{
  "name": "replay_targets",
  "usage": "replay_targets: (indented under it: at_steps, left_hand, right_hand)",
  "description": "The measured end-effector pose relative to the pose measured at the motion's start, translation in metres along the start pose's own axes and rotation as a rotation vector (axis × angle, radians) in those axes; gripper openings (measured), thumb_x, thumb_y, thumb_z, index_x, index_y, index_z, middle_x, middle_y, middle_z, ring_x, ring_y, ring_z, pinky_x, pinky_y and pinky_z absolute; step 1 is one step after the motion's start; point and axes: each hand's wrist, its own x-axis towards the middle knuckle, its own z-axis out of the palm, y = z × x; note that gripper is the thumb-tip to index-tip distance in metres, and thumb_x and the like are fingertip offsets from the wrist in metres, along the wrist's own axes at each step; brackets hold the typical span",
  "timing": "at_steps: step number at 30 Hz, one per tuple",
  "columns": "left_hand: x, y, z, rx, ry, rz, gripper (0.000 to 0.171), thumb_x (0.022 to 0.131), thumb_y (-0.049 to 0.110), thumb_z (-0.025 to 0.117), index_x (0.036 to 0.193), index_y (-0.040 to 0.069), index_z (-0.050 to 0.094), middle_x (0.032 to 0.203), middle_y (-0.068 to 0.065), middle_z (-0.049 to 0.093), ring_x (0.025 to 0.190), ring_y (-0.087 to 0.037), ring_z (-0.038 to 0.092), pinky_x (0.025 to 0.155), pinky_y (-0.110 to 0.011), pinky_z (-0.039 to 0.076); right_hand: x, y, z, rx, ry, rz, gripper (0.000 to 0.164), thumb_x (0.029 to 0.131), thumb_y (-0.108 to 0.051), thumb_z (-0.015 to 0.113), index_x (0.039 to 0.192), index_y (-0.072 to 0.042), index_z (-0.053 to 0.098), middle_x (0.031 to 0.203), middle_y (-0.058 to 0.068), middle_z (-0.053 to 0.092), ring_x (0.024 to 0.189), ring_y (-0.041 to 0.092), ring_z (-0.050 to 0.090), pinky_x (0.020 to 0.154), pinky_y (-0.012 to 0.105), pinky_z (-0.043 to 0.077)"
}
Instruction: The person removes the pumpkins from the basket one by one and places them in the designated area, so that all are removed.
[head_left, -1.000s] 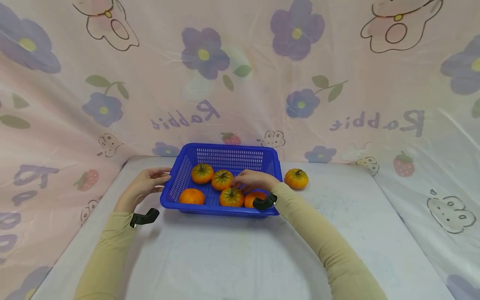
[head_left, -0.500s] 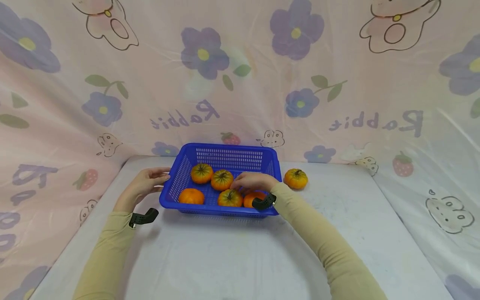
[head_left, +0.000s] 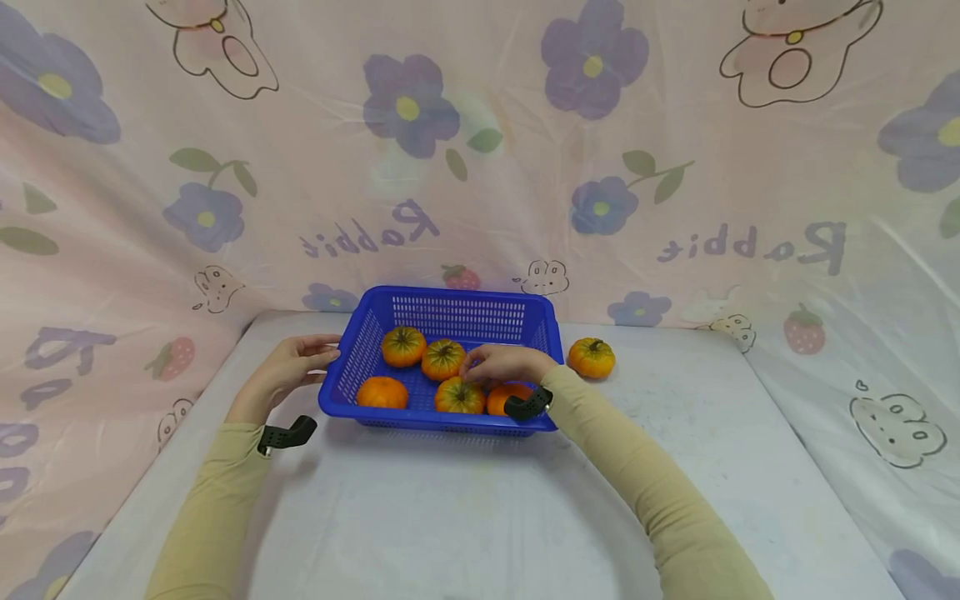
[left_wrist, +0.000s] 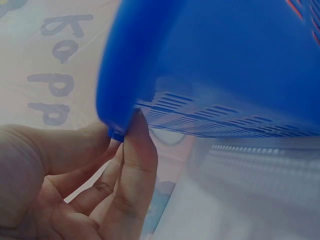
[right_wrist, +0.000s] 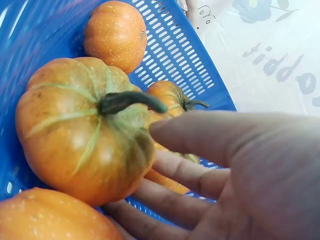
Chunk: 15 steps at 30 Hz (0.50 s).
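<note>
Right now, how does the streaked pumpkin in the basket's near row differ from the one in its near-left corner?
The streaked pumpkin has yellow-green streaks; the corner pumpkin is orange with pale specks. The streaked pumpkin shows a dark stem; none shows on the corner pumpkin. The streaked pumpkin is next to the right hand; the corner pumpkin is apart from it. Both lie in the blue basket.

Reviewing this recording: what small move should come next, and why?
Probably ease the right hand clear of the front striped pumpkin: it is already inside the blue basket, held by the left hand, while another pumpkin lies outside, on the table.
</note>
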Motion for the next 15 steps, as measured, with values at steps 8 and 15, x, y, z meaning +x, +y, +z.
replay_targets:
  at_steps: [8, 15]
  left_hand:
    - [-0.0005, 0.0004, -0.0002, 0.007, 0.003, -0.007, 0.054, 0.098, 0.022, 0.057, 0.143, -0.001, 0.039, 0.119, -0.019, 0.056, 0.095, -0.018, 0.061, 0.085, -0.030, 0.052]
    - [0.0008, -0.0001, -0.0008, 0.004, 0.002, -0.002, 0.054, 0.097, 0.022, 0.057, 0.143, -0.001, 0.040, 0.117, -0.019, 0.056, 0.094, -0.019, 0.061, 0.083, -0.028, 0.052]
  right_hand:
    - [0.0044, 0.0024, -0.0005, 0.020, -0.017, 0.005, 0.024, 0.093, -0.017, 0.061, 0.112, -0.004, 0.059, 0.107, 0.009, 0.059, 0.093, 0.022, 0.058, 0.089, 0.034, 0.049]
    - [0.0048, 0.0022, -0.0013, 0.037, -0.025, -0.005, 0.028, 0.094, -0.020, 0.062, 0.115, -0.003, 0.065, 0.107, 0.008, 0.064, 0.095, 0.021, 0.061, 0.088, 0.033, 0.050]
